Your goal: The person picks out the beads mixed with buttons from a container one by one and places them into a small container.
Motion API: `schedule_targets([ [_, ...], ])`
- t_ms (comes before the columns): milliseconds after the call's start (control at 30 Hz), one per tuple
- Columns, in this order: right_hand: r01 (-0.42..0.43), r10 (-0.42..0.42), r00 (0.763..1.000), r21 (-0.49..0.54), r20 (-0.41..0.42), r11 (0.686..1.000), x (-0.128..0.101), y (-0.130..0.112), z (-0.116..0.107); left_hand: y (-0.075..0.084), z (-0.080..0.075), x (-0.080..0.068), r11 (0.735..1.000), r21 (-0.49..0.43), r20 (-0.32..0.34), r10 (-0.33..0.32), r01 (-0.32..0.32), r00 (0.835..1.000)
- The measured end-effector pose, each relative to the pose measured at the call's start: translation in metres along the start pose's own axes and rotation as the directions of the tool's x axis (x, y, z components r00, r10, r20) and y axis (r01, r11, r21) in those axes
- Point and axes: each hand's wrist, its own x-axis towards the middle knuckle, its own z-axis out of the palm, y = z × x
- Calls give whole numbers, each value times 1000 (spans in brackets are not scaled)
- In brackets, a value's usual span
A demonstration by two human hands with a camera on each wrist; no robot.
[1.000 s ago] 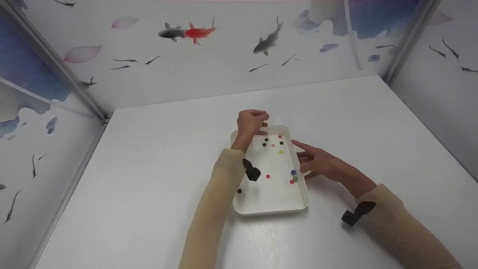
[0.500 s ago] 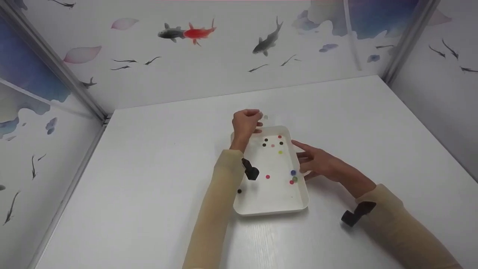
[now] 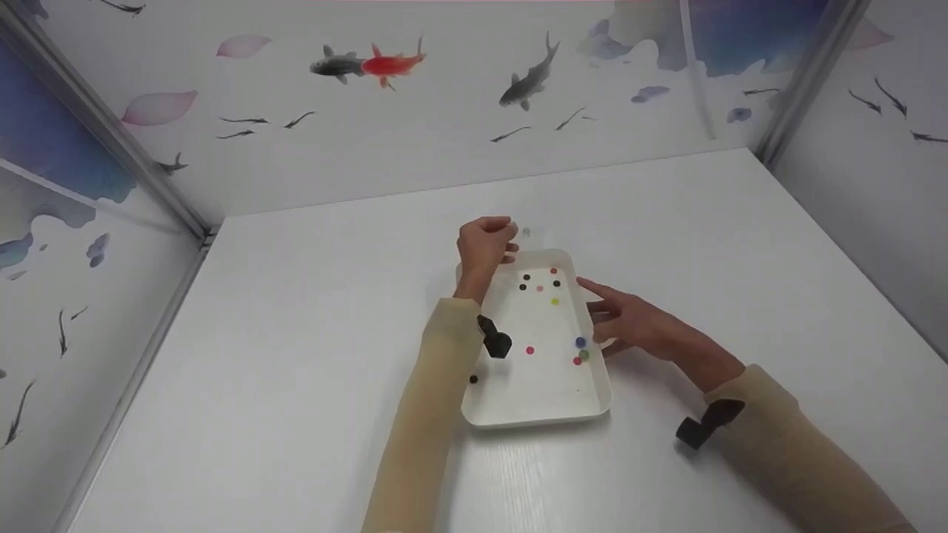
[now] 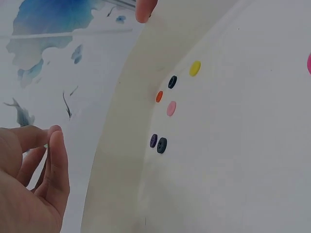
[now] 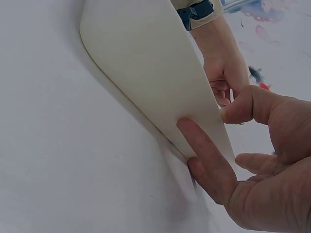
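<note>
A shallow white tray (image 3: 518, 400) lies on the white table (image 3: 296, 333) between the two hands. The right hand (image 3: 629, 320) rests against the tray's outer wall on its side; the right wrist view shows its fingers (image 5: 206, 158) straight and laid flat along that wall, with the thumb tip at the rim, so the hand steadies the tray rather than clasping it. The left hand (image 3: 485, 244) hovers over the tray's far corner, just beyond the buttons. Its fingers are curled inward with the tips drawn together, and in the left wrist view the fingertips (image 4: 54, 138) meet loosely; whether anything is pinched between them cannot be told. Just beyond the left hand's fingertips a small pale button (image 3: 526, 232) shows near the tray's far edge. Inside the tray, close under the left hand, lies a cluster of small buttons: two dark ones (image 4: 158, 143), a pink one (image 4: 171, 108), an orange one (image 4: 159, 96), another dark one (image 4: 172, 81) and a yellow one (image 4: 195, 68). Nearer the right hand's fingers, a blue button (image 3: 580, 342), a green button (image 3: 584, 354) and a red button (image 3: 576, 361) sit together by the tray wall, with a lone pink button (image 3: 529, 350) towards the middle. A single black button (image 3: 473, 379) lies on the table outside the tray, beside the left forearm.
</note>
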Motion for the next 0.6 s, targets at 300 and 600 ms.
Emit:
schedule_targets([
  [300, -14, 14, 1000, -1, -1, 1000, -1, -2, 1, -1, 1, 0, 1000, 10, -9, -21, 21, 1000],
  [600, -30, 30, 999, 2, -19, 1000, 2, -1, 1, 0, -1, -1, 999, -21, -6, -31, 31, 999],
])
